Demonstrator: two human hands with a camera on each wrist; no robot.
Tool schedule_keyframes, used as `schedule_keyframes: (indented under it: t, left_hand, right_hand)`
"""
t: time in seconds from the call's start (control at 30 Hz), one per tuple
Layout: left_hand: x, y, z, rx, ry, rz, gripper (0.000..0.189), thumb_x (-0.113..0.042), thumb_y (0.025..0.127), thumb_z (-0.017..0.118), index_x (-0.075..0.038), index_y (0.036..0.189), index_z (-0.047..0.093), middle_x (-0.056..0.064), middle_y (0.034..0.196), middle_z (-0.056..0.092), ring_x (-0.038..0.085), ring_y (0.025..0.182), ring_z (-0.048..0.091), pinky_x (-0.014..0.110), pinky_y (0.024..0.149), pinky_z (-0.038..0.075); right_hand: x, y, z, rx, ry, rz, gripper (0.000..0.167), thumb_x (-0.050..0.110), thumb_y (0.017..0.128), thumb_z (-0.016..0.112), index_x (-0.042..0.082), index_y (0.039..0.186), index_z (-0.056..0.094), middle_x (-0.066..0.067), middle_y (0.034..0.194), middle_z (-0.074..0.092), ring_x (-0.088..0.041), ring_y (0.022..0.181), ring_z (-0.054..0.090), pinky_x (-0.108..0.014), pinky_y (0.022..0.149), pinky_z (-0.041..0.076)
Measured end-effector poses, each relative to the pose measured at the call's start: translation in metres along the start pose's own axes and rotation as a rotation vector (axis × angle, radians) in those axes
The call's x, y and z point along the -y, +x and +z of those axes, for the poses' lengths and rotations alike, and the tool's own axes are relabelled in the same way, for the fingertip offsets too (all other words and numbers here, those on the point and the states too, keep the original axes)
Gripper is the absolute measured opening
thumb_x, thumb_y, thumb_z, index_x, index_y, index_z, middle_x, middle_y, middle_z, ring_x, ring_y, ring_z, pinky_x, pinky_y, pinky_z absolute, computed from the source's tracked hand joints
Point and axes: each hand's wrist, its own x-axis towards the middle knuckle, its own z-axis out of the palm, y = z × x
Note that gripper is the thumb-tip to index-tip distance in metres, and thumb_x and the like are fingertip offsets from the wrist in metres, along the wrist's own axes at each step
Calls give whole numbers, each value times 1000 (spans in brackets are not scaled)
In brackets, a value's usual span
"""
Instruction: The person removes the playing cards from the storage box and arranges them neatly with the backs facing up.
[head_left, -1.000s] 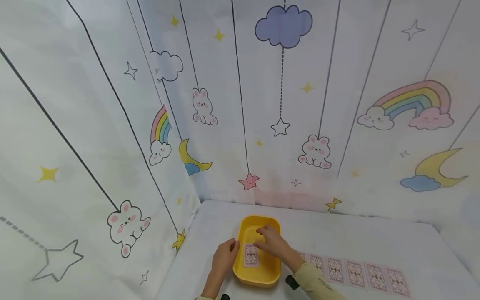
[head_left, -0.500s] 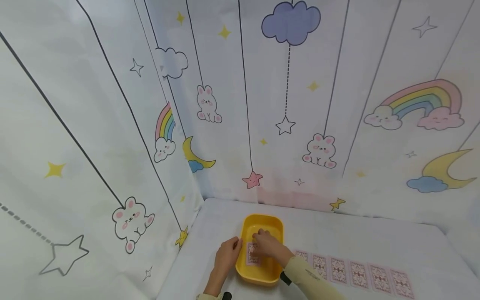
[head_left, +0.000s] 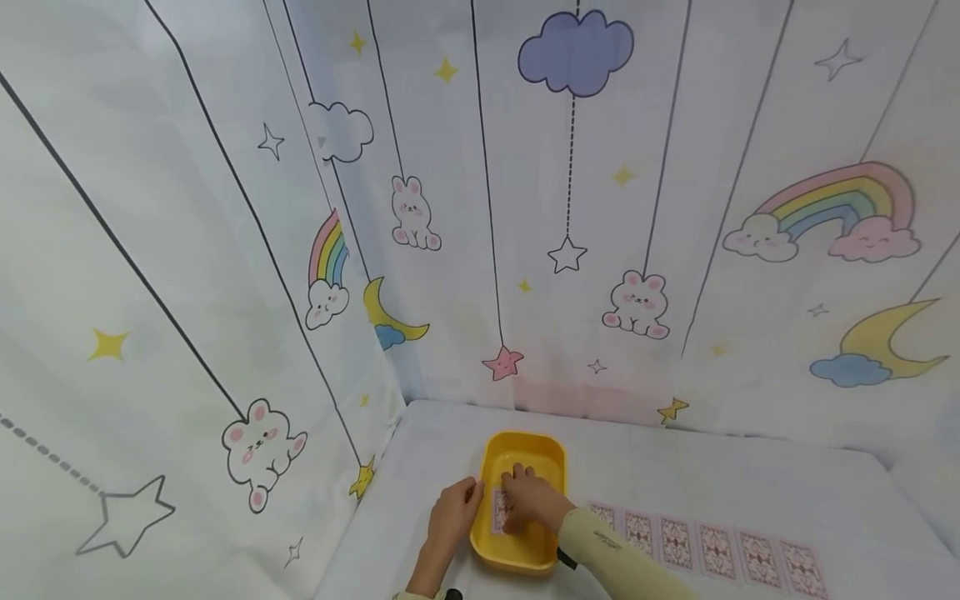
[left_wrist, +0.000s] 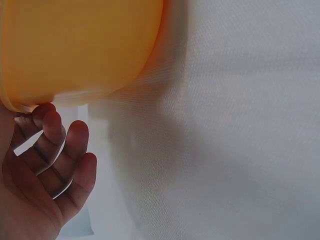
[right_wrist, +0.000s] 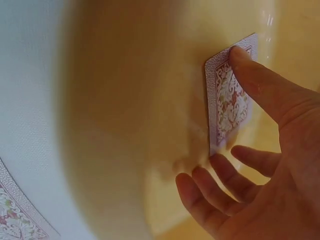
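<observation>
A yellow plastic tray (head_left: 517, 550) stands on the white-covered table, with a patterned playing card (right_wrist: 231, 107) inside it, back side up. My left hand (head_left: 452, 510) holds the tray's left rim. In the left wrist view, the index fingertip touches the rim while the other fingers curl loosely below; the thumb is hidden. Reaching into the tray from the right, my right hand (head_left: 534, 500) grips the card by opposite ends. The right wrist view has the thumb on one end and fingertips at the other. In the head view the hand covers part of the card.
Right of the tray, several matching playing cards (head_left: 717, 550) lie back up in a slanting row. The right forearm passes over the nearer part of that row. A white wall sheet (head_left: 450, 317) with printed drawings rises behind the table and on the left.
My right hand has lowered from above the tray onto the card and now grips it. My left hand stays on the rim. The row of cards has not moved on the table.
</observation>
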Motion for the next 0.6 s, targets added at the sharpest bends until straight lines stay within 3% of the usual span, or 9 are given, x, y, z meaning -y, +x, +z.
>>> schedule_keyframes:
  t: [0.6]
  left_hand:
    - [1, -1, 0, 20, -20, -5, 32, -35, 103, 54, -18, 76, 52, -6, 65, 47, 10, 56, 43, 23, 48, 31]
  right_hand:
    - [6, 9, -4, 47, -124, 56, 89, 44, 66, 93, 12, 137, 51, -13, 123, 54, -27, 108, 52, -44, 105, 47]
